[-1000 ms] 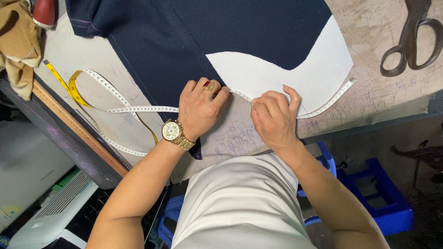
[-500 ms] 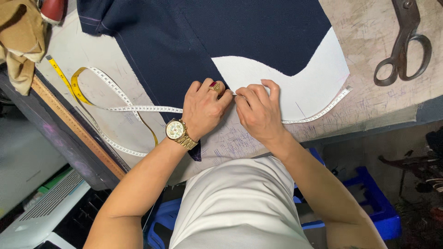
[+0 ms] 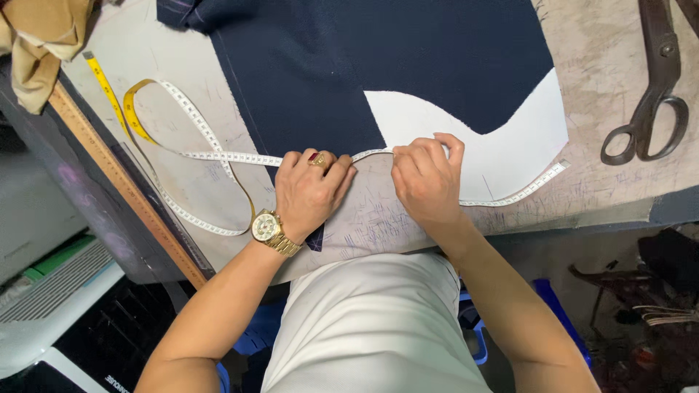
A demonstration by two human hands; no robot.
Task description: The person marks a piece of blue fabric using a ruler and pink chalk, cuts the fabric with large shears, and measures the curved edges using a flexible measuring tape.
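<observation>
Lowest in the frame, two bare forearms reach up from a white-shirted torso onto the surface point(image 3: 218, 156). The left hand point(image 3: 312, 193), wearing one gold wristwatch point(image 3: 268, 228) and one red-stoned ring point(image 3: 314, 158), lies knuckles-up with fingers curled, pressing one measuring tape point(image 3: 196, 120) down at the lower edge of the dark navy fabric point(image 3: 378, 51). Just to its right, the right hand point(image 3: 426, 178) is likewise curled, fingertips pinning the same tape along the curved lower edge of one white paper pattern piece point(image 3: 510, 138). The tape runs from a loose loop at centre left, under both hands, and out to the right, ending below the pattern's lower right corner. One long wooden ruler point(image 3: 120, 182) lies along the surface's left edge. Farther up, the navy fabric fills the top centre. One tan cloth point(image 3: 44, 36) sits bunched at upper left, and one pair of large dark scissors point(image 3: 652, 87) lies at upper right, well apart from both hands.
</observation>
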